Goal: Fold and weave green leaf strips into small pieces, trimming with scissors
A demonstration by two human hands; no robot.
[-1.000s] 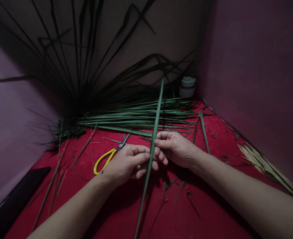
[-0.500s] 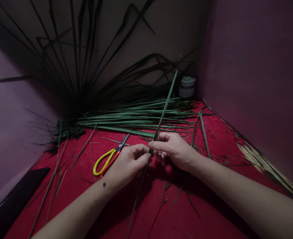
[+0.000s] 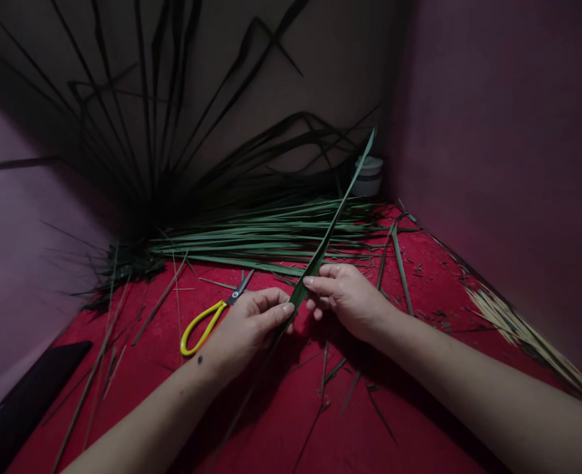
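Observation:
A long green palm leaf strip (image 3: 338,214) runs diagonally from between my hands up toward the far right corner. My left hand (image 3: 249,326) pinches it near its lower part with thumb and forefinger. My right hand (image 3: 345,296) grips the same strip just above, fingers curled round it. Both hands hover low over the red mat (image 3: 281,421). Yellow-handled scissors (image 3: 207,319) lie on the mat just left of my left hand, blades pointing away.
A pile of green leaves (image 3: 271,230) lies across the mat's far side, dark fronds rising behind. A white lidded jar (image 3: 369,175) stands in the far corner. Pale stripped ribs (image 3: 523,336) lie by the right wall. A dark object (image 3: 29,388) sits at left.
The leaf strip's upper end has swung from nearly upright toward the right. Both hands stayed close together, gripping it, and shifted slightly.

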